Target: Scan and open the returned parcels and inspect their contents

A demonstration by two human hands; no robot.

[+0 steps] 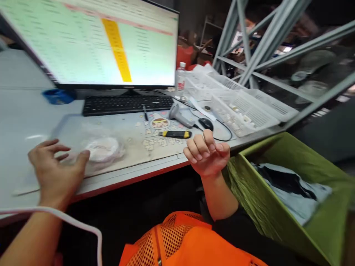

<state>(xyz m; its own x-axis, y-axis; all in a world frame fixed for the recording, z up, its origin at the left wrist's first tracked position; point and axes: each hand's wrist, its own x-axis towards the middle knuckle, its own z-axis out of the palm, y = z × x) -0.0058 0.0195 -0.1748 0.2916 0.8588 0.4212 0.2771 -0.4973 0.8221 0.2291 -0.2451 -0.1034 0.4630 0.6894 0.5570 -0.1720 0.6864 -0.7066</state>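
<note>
My left hand (57, 168) is over the left of the desk, its fingers spread and nothing gripped in them. Just right of its thumb lies a round white packet (104, 148) in clear plastic wrapping, slightly blurred; whether the thumb touches the wrapping I cannot tell. My right hand (206, 153) is raised at the desk's front edge. Its fingers are curled in, the thumb against the index finger, and no object shows in them. Nearest to it on the mat are a yellow and black utility knife (176, 134) and a black mouse (206, 123).
A monitor (149, 55) stands behind a black keyboard (124, 104). A grey barcode scanner (180, 116), a pen (145, 112) and a bottle (181, 77) are on the desk. White plastic baskets (249, 107) line the right. A green bin (280, 147) holding plastic bags stands below.
</note>
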